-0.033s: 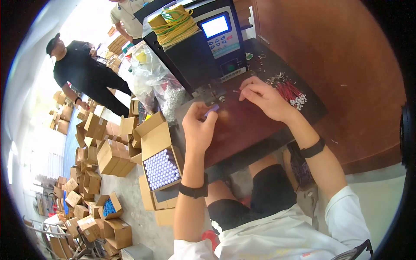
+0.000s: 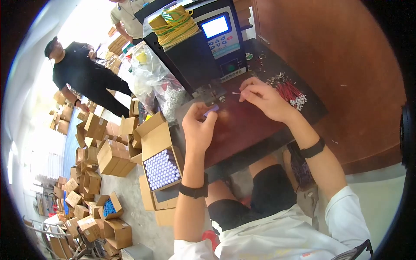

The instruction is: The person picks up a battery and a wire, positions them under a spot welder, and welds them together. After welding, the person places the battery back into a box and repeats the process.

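My left hand (image 2: 198,125) pinches a purple cylindrical battery cell (image 2: 211,110) between thumb and fingers, at the front of a black machine (image 2: 187,65) with a lit screen. Close beside the cell is the machine's small metal working head (image 2: 220,97); whether they touch I cannot tell. Over the table to the right, my right hand (image 2: 265,100) is closed on a thin lead (image 2: 235,93), whose pale tip points left toward the head. Most of the lead is hidden by the fingers. Beyond that hand lies a pile of red wire leads (image 2: 289,90) with white connectors.
An open carton (image 2: 151,138) of purple-wrapped cells (image 2: 162,170) stands left of my left forearm. Behind it are clear plastic bags (image 2: 171,102) of white parts. Yellow-green wire (image 2: 175,28) rests on the machine. Cardboard boxes (image 2: 113,157) crowd the floor; two people stand far left.
The lead's tip in my right hand has shifted very slightly. My left hand and the cell look unmoved. The person in dark clothes at the far left has moved a little.
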The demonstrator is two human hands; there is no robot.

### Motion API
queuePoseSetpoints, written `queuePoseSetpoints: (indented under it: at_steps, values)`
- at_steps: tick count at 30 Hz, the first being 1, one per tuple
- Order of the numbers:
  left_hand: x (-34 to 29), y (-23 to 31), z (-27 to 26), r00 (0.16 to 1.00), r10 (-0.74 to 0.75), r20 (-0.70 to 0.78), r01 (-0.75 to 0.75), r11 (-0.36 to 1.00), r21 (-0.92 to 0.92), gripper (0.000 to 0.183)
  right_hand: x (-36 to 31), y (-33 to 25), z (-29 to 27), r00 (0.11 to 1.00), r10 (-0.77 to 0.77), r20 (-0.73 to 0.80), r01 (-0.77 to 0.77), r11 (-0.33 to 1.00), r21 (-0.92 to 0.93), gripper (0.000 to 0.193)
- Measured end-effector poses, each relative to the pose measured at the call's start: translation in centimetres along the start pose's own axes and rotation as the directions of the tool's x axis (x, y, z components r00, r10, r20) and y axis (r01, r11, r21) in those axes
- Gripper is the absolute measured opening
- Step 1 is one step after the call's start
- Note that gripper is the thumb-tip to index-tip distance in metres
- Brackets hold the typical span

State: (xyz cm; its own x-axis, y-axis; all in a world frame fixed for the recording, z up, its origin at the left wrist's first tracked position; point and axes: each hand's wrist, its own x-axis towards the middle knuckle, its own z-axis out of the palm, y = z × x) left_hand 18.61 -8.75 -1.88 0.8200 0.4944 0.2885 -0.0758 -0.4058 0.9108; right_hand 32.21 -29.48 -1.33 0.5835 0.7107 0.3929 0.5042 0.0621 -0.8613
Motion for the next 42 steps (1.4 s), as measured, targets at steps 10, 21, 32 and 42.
queuePoseSetpoints:
  at_steps: [10, 21, 32, 42]
  values:
    - [0.0, 0.3, 0.3, 0.994, 0.102, 0.038, -0.108, 0.978, 0.181, 0.018, 1.5, -0.6, 1.2, 0.999, 0.023, 0.041, -0.025, 0.999, 0.033, 0.019]
    - [0.0, 1.3, 0.6, 0.979, 0.17, 0.117, -0.201, 0.914, 0.352, 0.022, 1.8, 0.5, 3.1, 1.0, -0.03, 0.007, 0.029, 0.999, 0.046, 0.021]
    - [0.4, 1.0, 0.8, 0.97, 0.203, 0.137, -0.24, 0.895, 0.376, 0.029, 2.0, 0.4, 3.1, 1.0, -0.004, -0.005, 0.004, 1.0, 0.016, 0.022]
    - [0.4, 1.2, 0.6, 0.974, 0.197, 0.109, -0.222, 0.924, 0.312, 0.025, 1.9, 0.0, 2.8, 0.999, -0.04, -0.019, 0.04, 0.999, -0.005, 0.021]
